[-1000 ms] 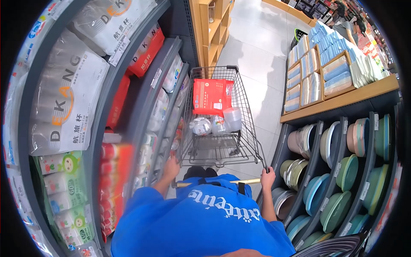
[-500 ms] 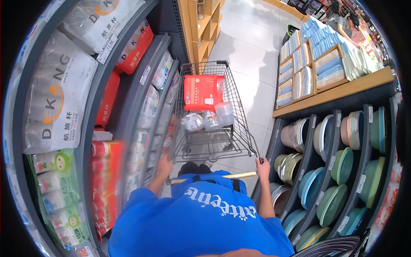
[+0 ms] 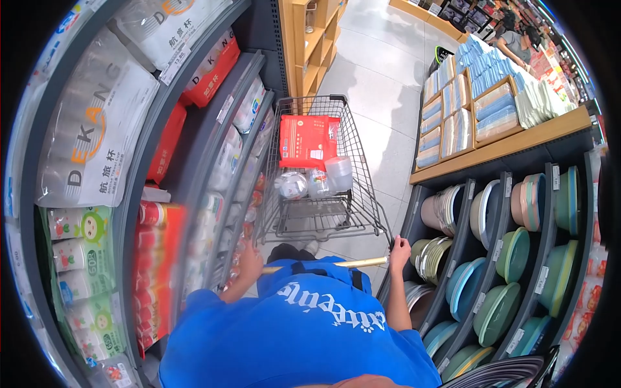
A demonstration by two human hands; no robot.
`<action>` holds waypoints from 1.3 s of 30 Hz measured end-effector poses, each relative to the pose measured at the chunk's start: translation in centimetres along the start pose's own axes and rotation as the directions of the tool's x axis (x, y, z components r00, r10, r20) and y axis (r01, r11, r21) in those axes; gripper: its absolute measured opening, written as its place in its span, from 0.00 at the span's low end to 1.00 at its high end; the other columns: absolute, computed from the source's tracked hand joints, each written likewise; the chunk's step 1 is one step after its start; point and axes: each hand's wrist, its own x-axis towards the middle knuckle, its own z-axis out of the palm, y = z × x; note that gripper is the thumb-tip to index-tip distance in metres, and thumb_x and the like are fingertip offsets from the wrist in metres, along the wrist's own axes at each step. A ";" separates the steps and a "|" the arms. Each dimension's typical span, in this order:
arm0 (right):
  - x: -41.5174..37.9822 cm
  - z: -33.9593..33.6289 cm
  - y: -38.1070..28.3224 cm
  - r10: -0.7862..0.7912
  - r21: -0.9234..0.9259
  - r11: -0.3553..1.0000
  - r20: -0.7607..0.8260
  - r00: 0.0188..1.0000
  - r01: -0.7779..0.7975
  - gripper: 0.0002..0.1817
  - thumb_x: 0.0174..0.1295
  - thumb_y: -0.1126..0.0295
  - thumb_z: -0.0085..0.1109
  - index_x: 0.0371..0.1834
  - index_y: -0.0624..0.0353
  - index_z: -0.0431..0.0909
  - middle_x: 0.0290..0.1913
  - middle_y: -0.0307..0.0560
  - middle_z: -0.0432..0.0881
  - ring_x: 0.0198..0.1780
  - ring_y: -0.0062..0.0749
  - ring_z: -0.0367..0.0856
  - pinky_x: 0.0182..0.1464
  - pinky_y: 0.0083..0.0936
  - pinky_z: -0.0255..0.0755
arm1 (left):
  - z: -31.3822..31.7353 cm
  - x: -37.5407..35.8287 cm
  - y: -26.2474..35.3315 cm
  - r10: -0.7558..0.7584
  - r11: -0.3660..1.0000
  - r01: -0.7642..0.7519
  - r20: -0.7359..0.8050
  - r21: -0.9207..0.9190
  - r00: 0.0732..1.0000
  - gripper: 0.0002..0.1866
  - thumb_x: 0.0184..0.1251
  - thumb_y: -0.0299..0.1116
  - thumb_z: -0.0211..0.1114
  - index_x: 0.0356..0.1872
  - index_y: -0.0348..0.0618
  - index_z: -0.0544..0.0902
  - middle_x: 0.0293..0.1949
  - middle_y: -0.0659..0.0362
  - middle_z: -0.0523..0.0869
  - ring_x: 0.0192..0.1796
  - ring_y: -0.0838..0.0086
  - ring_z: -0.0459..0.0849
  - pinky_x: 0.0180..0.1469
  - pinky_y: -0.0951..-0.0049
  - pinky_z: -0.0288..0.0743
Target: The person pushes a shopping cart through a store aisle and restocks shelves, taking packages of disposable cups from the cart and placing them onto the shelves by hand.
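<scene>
A wire shopping cart (image 3: 367, 194) stands in front of me, with a pale, gold-toned handle bar (image 3: 352, 264) across its near end. At the cart's left rear corner, my left hand (image 3: 250, 260) is closed on the cart, its fingers partly blurred. My right hand (image 3: 400, 251) is closed at the right rear corner, just past the bar's end. In the basket lie a red package (image 3: 307, 139), clear plastic containers (image 3: 339, 173) and a white wrapped bundle (image 3: 291, 185).
Shelves of bagged cups (image 3: 90, 129) and wrapped rolls (image 3: 87, 258) rise close on the left. On the right are shelves of basins (image 3: 501, 310) below folded towels (image 3: 495, 107). Tiled floor (image 3: 372, 84) runs ahead between them. A person (image 3: 514, 44) is at the far right.
The view has shifted slightly against the shelves, and the left shelf goods sit a little differently in the picture. Both hands remain at the cart's rear corners.
</scene>
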 end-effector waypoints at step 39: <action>-7.0 3.1 -2.0 0.297 -0.471 0.881 0.491 0.819 -0.037 0.16 0.65 0.62 0.60 0.38 0.69 0.80 0.36 0.70 0.82 0.45 0.66 0.81 0.47 0.49 0.75 | 25.1 38.6 0.5 -0.395 0.411 0.606 0.466 -0.681 0.791 0.22 0.60 0.44 0.75 0.46 0.39 0.80 0.38 0.58 0.82 0.40 0.72 0.80 0.39 0.64 0.75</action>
